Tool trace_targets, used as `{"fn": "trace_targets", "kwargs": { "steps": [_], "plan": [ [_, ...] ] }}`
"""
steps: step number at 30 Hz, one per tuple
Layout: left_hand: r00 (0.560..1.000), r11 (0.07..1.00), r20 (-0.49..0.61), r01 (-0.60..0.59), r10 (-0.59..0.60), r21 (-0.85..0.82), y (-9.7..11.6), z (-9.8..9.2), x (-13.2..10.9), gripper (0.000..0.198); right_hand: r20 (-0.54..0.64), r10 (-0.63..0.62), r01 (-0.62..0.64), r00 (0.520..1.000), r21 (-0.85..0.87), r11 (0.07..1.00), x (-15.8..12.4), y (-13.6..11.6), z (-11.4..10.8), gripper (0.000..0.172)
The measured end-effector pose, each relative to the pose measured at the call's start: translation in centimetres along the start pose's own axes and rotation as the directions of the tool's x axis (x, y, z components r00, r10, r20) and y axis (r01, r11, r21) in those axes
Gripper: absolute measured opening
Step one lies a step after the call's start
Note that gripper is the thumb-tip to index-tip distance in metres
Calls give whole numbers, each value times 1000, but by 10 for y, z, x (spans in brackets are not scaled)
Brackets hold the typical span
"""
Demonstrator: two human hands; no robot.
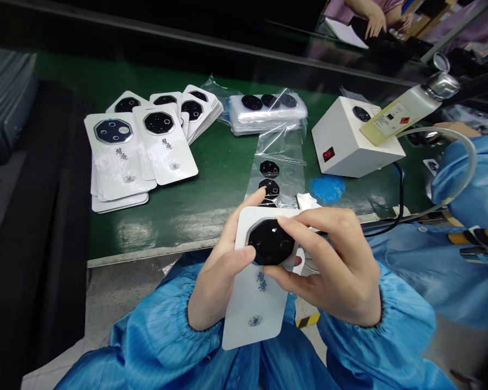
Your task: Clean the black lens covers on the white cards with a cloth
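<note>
Our left hand (222, 260) grips the white card (254, 309) by its edge, thumb resting on the black octagon piece (270, 242). Our right hand (329, 265) pinches that piece from the right, fingers on top, thumb at its lower edge. Card's long axis runs roughly fwd-back w/ slight tilt, top end between both hands, bottom end toward our body. Piece sits at card's top end, abt equally near both hands. Fwd of us: see-through bag (278, 143) w/ more black pieces (269, 168); stacked cards (120, 157) to the left on green bench (219, 162).
</note>
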State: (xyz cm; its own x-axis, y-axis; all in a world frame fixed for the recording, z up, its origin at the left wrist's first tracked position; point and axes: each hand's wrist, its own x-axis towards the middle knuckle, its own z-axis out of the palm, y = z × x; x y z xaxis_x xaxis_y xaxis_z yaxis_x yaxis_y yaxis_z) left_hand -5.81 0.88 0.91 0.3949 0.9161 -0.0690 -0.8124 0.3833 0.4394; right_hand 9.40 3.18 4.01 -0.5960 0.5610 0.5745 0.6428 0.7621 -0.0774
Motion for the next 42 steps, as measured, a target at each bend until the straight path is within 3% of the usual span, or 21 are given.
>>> {"fn": "trace_targets", "kwargs": {
  "steps": [8, 19, 27, 32, 42],
  "plan": [
    [1000, 998, -21, 1, 0, 57, 0, 0, -1, 44, 13, -4, 4, 1000, 7, 1000, 0, 1, 1, 40],
    [983, 974, -181, 40, 1, 221, 0, -1, -4, 58, 46, -5, 3, 999, 40, 999, -1, -2, -6, 42],
    [983, 965, -186, 59, -11, 254, 1, 1, -7, 48, 24, 2, -3, 1000, 33, 999, -3, -3, -6, 45],
    [975, 967, -220, 77, -22, 244, 1, 2, -8, 62, 30, 6, -7, 1000, 50, 999, -2, -1, -6, 44],
    [981, 966, -192, 58, -9, 250, 3, 2, -8, 53, -4, 40, -40, 999, -14, 999, 3, -1, -6, 40]
  ]
}}
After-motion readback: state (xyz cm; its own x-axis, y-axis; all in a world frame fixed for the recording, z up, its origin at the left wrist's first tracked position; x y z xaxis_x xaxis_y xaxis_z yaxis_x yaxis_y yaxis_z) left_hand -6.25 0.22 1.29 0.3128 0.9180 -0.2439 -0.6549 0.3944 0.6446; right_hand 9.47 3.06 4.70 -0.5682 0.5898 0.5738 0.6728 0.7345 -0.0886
